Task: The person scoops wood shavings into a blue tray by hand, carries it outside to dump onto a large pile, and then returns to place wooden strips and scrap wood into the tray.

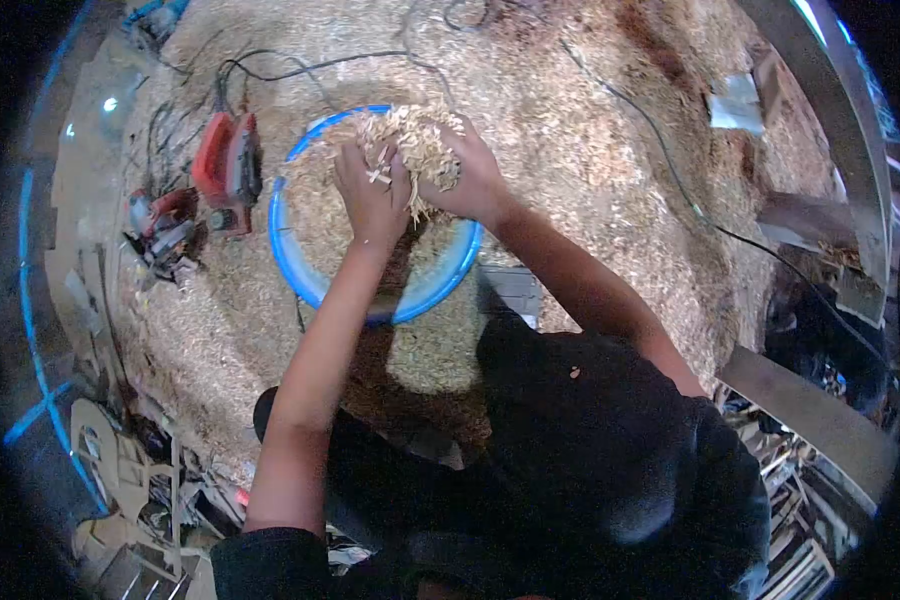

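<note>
Over the blue-rimmed tub [286,260], wood shavings [425,147] look pale and loose.

right fingers [470,148]: partly behind shavings [420,135] | basin [276,222]: far rim partly covered | left sleeve [270,562]: bottom cropped

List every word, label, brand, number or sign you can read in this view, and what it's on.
None can be read.
Red power tool: any marking is too small and blurred to read.
Smaller tool beside it: likewise too blurred.
Blue-rimmed tub: no legible lettering on the visible rim.
Blue lines at far left: no readable word or number.
</note>
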`<state>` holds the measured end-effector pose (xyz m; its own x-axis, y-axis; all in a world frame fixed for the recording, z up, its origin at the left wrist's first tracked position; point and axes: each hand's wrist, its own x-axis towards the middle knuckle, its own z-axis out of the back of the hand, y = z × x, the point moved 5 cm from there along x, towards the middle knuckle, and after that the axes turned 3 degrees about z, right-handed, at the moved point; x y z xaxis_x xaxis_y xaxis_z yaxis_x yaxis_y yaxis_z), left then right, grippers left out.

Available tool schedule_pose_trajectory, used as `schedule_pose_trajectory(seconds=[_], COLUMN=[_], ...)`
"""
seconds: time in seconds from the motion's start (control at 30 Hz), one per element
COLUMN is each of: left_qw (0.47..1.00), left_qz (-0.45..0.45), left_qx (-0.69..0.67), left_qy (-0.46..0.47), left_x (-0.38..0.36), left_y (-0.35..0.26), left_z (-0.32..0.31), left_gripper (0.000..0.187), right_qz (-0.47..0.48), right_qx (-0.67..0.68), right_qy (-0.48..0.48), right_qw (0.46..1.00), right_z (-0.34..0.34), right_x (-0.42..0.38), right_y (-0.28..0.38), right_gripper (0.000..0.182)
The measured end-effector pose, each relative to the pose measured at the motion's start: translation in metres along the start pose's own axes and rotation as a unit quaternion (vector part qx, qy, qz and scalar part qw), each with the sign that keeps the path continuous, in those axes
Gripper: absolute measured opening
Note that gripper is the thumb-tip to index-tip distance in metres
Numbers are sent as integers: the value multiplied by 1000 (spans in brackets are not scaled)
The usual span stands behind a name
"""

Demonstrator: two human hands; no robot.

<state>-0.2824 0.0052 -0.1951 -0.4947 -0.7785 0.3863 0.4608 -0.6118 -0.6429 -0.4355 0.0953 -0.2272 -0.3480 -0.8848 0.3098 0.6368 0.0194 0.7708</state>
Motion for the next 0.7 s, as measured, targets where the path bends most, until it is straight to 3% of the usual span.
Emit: schedule_pose_trajectory(seconds=[0.1,0.17,0.2,0.3,0.33,0.37,0.43,0.47,0.5,0.57,0.6,0.7], left_qw=[999,996,992,983,970,969,986,978,978,985,985,976], left_qz=[14,64,126,180,226,229,120,117,120,138,146,120], left_qx=[18,-12,1,32,-29,-30,74,141,141,-14,-23,13], left_qy=[-41,-53,-15,8,88,85,93,98,95,104,94,182], left_x=[-22,-32,-42,-66,-69,-73,-81,-89,-91,-96,-103,-110], left_y=[31,57,67,107,120,124,114,112,114,121,121,132], left_z=[17,36,45,61,61,63,69,69,71,76,71,66], left_gripper=[47,47,58,69,77,77,76,76,76,68,68,46], right_qz=[51,37,65,103,143,183,180,186,193,184,176,153], right_qx=[-24,-28,-49,-58,-104,-149,-156,-163,-170,-145,-146,-135], right_qy=[39,70,97,159,149,138,142,134,126,160,181,191], right_qw=[998,996,992,980,973,962,961,960,958,959,957,960], right_z=[-16,-37,-49,-66,-65,-63,-54,-51,-50,-61,-62,-73], right_x=[11,20,23,31,33,34,31,30,28,23,17,6], right_y=[31,43,50,61,64,66,63,61,58,53,49,44], right_gripper=[86,90,91,97,98,98,96,94,91,88,87,88])
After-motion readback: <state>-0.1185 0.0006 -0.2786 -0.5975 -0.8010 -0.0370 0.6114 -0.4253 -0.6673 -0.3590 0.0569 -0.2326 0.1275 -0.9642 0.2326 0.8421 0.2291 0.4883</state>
